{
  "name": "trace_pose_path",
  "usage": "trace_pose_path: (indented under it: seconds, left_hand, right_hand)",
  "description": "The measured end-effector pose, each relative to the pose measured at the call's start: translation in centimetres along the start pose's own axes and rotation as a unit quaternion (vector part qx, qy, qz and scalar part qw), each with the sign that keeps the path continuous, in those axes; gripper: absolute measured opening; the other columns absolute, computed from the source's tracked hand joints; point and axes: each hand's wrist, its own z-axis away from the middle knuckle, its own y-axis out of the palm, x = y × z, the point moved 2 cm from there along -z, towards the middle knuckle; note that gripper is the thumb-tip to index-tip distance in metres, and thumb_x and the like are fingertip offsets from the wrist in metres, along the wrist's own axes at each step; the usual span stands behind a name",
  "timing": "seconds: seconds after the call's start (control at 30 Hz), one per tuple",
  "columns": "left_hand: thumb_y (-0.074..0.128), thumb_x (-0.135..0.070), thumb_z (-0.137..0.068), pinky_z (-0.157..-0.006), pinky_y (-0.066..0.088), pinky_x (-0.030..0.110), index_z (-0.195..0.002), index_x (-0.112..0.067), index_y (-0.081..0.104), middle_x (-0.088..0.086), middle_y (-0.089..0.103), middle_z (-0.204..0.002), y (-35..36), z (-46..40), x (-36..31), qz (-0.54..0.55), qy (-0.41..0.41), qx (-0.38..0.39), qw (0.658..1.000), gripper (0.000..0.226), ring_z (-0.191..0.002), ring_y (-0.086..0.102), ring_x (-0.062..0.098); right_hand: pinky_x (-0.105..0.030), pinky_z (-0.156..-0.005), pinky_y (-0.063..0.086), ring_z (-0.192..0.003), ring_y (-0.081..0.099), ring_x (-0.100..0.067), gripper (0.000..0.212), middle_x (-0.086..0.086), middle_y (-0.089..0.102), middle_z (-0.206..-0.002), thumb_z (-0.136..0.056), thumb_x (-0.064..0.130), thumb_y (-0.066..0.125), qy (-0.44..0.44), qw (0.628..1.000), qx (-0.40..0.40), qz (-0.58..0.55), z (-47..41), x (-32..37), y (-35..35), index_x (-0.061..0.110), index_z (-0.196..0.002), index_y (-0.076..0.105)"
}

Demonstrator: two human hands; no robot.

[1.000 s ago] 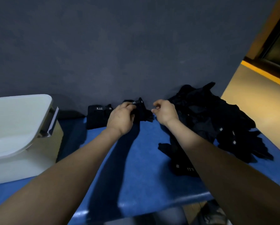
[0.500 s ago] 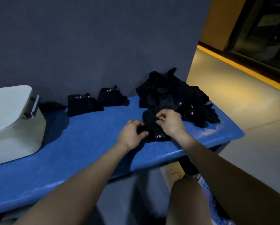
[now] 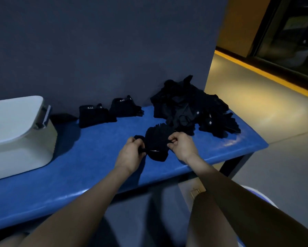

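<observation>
A black sock point(image 3: 157, 142) lies bunched on the blue table point(image 3: 89, 157) near its front edge. My left hand point(image 3: 131, 154) grips the sock's left end, and my right hand point(image 3: 180, 144) pinches its right edge. A loose pile of black socks point(image 3: 194, 107) sits behind my right hand against the wall. Two folded black sock bundles with white "5.11" lettering stand at the back: one point(image 3: 93, 115) to the left, the other point(image 3: 125, 106) beside it.
A white lidded box point(image 3: 19, 136) stands on the table's left end. The grey wall point(image 3: 114, 50) runs directly behind the table. The table's right end point(image 3: 256, 141) drops to a floor with a yellow stripe point(image 3: 267, 73). My knee point(image 3: 208, 211) shows below the front edge.
A second ago my hands were at the back bundle. They have come forward to a loose sock by the pile, and both now hold it, lifted and bunched.
</observation>
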Motion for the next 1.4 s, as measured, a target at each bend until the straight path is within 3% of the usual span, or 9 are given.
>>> trace_pose_path:
  seconds: [0.3,0.43,0.6,0.7,0.83,0.97,1.2,1.3,1.4]
  left_hand:
    - [0.059,-0.012,-0.088,-0.079,0.039,0.024,-0.105,-0.010,0.060,0.012,0.052,-0.113,-4.9,3.6,6.2,-0.044,-0.052,-0.042,0.997,0.017,-0.099,0.055,0.028]
    - [0.059,0.004,-0.078,-0.078,0.044,0.018,-0.104,-0.011,0.053,0.005,0.050,-0.105,-6.0,4.7,7.4,0.154,-0.119,-0.020,0.981,0.031,-0.090,0.056,0.019]
    - [0.059,-0.017,-0.087,-0.081,0.047,0.033,-0.086,-0.012,0.050,0.001,0.054,-0.079,-6.0,4.3,7.5,0.421,-0.262,-0.053,0.866,0.011,-0.075,0.052,0.016]
    - [0.061,-0.011,-0.088,-0.064,0.043,0.020,-0.089,-0.011,0.047,0.002,0.052,-0.080,-6.1,3.9,7.6,0.334,-0.265,-0.077,0.901,0.014,-0.070,0.050,0.013]
    - [0.061,-0.007,-0.086,-0.070,0.042,0.015,-0.092,-0.014,0.051,0.008,0.053,-0.101,-6.7,2.8,6.6,0.265,-0.184,-0.135,0.937,0.014,-0.077,0.051,0.013]
    - [0.054,-0.031,-0.094,-0.062,0.040,0.017,-0.097,-0.016,0.053,0.002,0.052,-0.088,-6.8,2.2,3.1,0.476,-0.164,-0.062,0.862,0.015,-0.069,0.049,0.008]
    - [0.047,-0.015,-0.097,-0.067,0.051,0.030,-0.098,-0.016,0.059,0.004,0.065,-0.085,-8.2,1.9,3.2,0.640,-0.201,-0.033,0.741,0.011,-0.072,0.062,0.016]
    - [0.041,-0.010,-0.099,-0.058,0.050,0.027,-0.097,-0.015,0.057,0.004,0.063,-0.084,-8.5,1.7,4.0,0.624,-0.221,-0.045,0.748,0.017,-0.068,0.058,0.017]
    - [0.040,-0.009,-0.099,-0.059,0.055,0.029,-0.095,-0.014,0.058,0.007,0.064,-0.088,-8.8,1.8,4.8,0.638,-0.223,-0.041,0.736,0.019,-0.070,0.061,0.019]
  right_hand:
    - [-0.037,-0.105,0.040,-0.122,0.044,-0.030,0.049,-0.010,0.040,-0.131,-0.088,0.028,0.065,-0.042,0.996,0.081,0.022,0.8,6.8,6.8,0.013,-0.132,0.051]
    - [-0.033,-0.100,0.042,-0.120,0.046,-0.031,0.061,-0.011,0.033,-0.136,-0.085,0.018,0.069,0.036,0.996,0.052,-0.064,0.6,8.5,7.9,0.012,-0.138,0.038]
    - [-0.039,-0.099,0.047,-0.118,0.054,-0.029,0.085,-0.014,0.050,-0.134,-0.079,0.002,0.072,0.155,0.941,0.037,-0.299,0.4,8.7,9.0,0.005,-0.146,0.020]
    - [-0.034,-0.096,0.048,-0.116,0.056,-0.029,0.070,-0.011,0.053,-0.127,-0.079,-0.008,0.068,0.186,0.878,0.038,-0.439,0.4,8.9,8.9,0.000,-0.140,0.034]
    - [-0.038,-0.088,0.054,-0.102,0.063,-0.029,0.045,-0.017,0.057,-0.123,-0.080,-0.015,0.061,0.128,0.838,0.037,-0.530,0.1,10.5,7.3,0.001,-0.122,0.053]
    - [-0.025,-0.072,0.057,-0.082,0.063,-0.022,0.036,-0.015,0.063,-0.098,-0.086,-0.017,0.050,0.075,0.795,0.111,-0.592,0.8,13.5,6.1,-0.007,-0.121,0.051]
    - [-0.019,-0.074,0.054,-0.086,0.064,-0.018,0.028,-0.015,0.063,-0.102,-0.093,-0.011,0.038,0.006,0.871,0.155,-0.466,0.8,15.4,5.1,-0.004,-0.114,0.056]
    - [-0.016,-0.067,0.053,-0.075,0.060,-0.012,0.020,-0.011,0.063,-0.092,-0.091,-0.006,0.050,0.024,0.903,0.061,-0.424,-0.5,14.1,4.7,0.000,-0.106,0.061]
    - [-0.021,-0.068,0.047,-0.073,0.055,-0.012,0.011,-0.004,0.060,-0.084,-0.092,0.015,0.058,0.115,0.925,0.097,-0.350,-0.5,12.4,6.0,0.006,-0.097,0.062]
